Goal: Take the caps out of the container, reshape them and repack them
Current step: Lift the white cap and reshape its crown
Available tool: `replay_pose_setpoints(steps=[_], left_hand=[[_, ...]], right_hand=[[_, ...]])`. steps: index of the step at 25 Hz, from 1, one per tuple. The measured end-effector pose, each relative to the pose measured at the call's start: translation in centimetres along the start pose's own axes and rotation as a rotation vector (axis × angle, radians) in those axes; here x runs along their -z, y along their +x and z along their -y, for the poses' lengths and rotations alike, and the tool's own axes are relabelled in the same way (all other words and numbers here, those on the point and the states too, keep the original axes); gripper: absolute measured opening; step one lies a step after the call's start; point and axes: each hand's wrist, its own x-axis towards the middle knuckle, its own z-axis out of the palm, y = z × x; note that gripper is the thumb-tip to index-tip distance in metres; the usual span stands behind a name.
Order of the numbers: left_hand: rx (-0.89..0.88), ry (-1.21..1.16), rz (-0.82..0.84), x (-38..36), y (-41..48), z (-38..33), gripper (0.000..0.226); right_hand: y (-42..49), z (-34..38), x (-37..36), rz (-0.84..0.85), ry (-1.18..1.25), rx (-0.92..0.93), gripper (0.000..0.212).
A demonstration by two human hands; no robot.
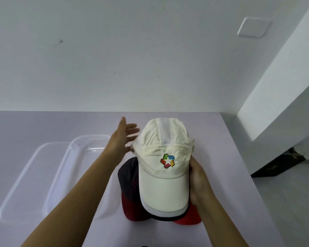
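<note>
A cream cap (163,157) with a multicoloured star logo tops a stack of caps on the table. Under it show a dark cap with a red brim (130,189), a white brim edge and another red brim (189,218). My right hand (197,182) grips the right side of the cream cap at the brim's base. My left hand (122,139) is open, fingers spread, at the left side of the cream cap's crown, touching or nearly touching it. The clear plastic container (75,150) stands empty to the left of the stack.
A clear plastic lid (20,184) lies flat left of the container. The lavender table (230,175) ends at a wall behind and has its right edge close to the stack. A dark object (278,163) sits on the floor to the right.
</note>
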Motion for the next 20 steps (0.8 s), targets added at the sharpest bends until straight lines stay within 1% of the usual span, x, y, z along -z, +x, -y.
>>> replay_pose_setpoints(steps=[2,3,5,6,7,9,12,14,15,17,19,20], left_hand=[[0.069,-0.025,-0.092,0.2,0.0,2.4,0.047],[0.117,-0.031,-0.081,0.1,-0.2,3.4,0.046],[0.194,-0.032,0.070,-0.7,-0.4,4.2,0.045],[0.203,0.001,0.134,-1.0,0.1,4.2,0.043],[0.192,0.032,0.154,-1.2,0.9,4.0,0.041],[0.140,0.052,0.122,-1.5,3.7,3.3,0.043],[0.113,0.067,0.080,-1.4,8.9,2.7,0.055],[0.138,0.091,0.073,-1.3,12.0,3.4,0.063],[0.156,0.095,0.072,-1.4,13.4,3.8,0.066],[0.190,0.088,0.073,-1.7,15.7,4.9,0.069],[0.212,0.095,0.074,-2.1,17.4,5.9,0.071],[0.226,0.108,0.071,-2.1,18.0,6.4,0.074]], right_hand=[[1.6,0.1,0.5,-0.015,0.056,-0.007,0.042],[2.6,0.3,0.8,-0.032,0.073,-0.017,0.042],[5.2,0.9,0.9,-0.049,0.066,-0.036,0.042],[6.4,1.4,0.6,-0.053,0.036,-0.038,0.042],[7.8,1.9,0.3,-0.059,-0.009,-0.038,0.042],[10.8,2.8,-0.4,-0.073,-0.089,-0.032,0.040],[15.2,4.2,-0.9,-0.153,-0.132,-0.024,0.031],[17.7,4.6,-0.6,-0.118,-0.176,-0.030,0.028],[18.6,4.5,-0.4,-0.063,-0.234,-0.031,0.032],[20.9,3.7,0.7,0.024,-0.412,-0.033,0.059],[22.5,2.7,1.6,0.040,-0.576,-0.060,0.083],[23.0,2.3,1.9,0.031,-0.613,-0.083,0.089]])
